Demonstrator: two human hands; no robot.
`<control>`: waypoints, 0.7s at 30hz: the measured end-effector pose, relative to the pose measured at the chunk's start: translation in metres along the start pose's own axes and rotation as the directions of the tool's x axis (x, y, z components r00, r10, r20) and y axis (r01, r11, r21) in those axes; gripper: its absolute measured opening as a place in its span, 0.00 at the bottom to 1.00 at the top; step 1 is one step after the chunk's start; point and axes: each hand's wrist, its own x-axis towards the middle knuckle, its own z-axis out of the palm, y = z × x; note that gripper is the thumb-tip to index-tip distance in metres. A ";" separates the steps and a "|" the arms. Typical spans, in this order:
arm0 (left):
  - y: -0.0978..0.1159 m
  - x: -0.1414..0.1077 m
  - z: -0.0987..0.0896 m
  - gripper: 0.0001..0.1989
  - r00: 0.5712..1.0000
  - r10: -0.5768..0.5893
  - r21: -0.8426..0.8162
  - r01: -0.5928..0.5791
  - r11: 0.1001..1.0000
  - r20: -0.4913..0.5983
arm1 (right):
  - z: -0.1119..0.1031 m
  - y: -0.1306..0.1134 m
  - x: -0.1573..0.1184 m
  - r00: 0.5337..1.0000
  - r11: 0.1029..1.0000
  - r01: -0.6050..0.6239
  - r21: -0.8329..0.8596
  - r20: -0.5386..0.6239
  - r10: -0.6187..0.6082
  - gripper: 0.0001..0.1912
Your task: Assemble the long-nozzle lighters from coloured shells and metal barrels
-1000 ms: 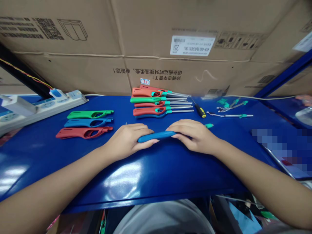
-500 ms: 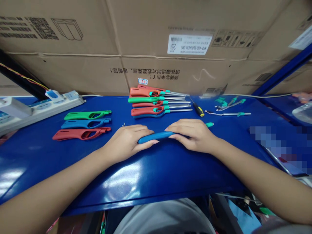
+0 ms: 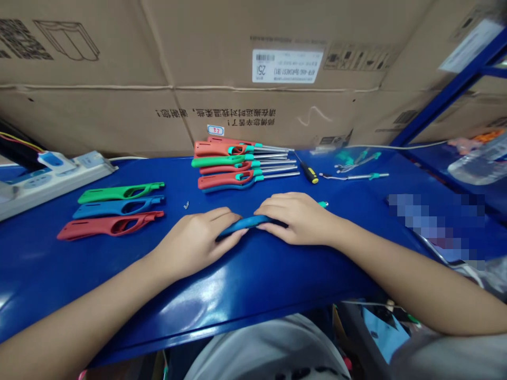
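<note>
A blue lighter handle [image 3: 243, 224] is held level above the blue table [image 3: 253, 274]. My left hand [image 3: 202, 237] pinches its left end between thumb and fingers. My right hand [image 3: 295, 217] grips the other end, its fingers covering that part. A teal tip [image 3: 324, 204] shows beyond my right hand; what it belongs to is hidden. Small metal screws [image 3: 186, 205] lie behind my left hand. Further left rest a green shell [image 3: 119, 193], a blue shell [image 3: 114, 207] and a red shell [image 3: 106, 226], side by side.
Several lighters [image 3: 225, 180] with metal tubes are stacked near the cardboard [image 3: 222, 58]. Right of them lie a black-and-yellow screwdriver [image 3: 309, 173] and a loose metal tube [image 3: 356, 177]. A white power strip [image 3: 59, 177] sits at left, a partly pixelated flat object [image 3: 431, 232] at right.
The view has shifted, so the table items appear further left. The handle has rotated a little in my hands and shows a different side. Both hands still hold it.
</note>
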 end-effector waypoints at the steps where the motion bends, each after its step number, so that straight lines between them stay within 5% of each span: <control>1: -0.001 0.001 -0.001 0.13 1.000 -0.002 -0.005 0.002 1.000 -0.016 | -0.001 0.002 0.000 1.000 1.000 -0.018 -0.007 0.018 0.018 0.14; 13: 0.004 -0.001 0.001 0.15 0.999 0.022 0.176 -0.027 0.984 0.030 | 0.001 -0.005 -0.001 0.999 0.992 -0.006 -0.124 0.042 0.011 0.16; 21: -0.016 0.001 -0.003 0.14 0.998 -0.052 0.236 0.056 0.970 -0.026 | -0.012 0.020 -0.005 0.987 0.954 -0.154 -0.256 0.001 0.160 0.24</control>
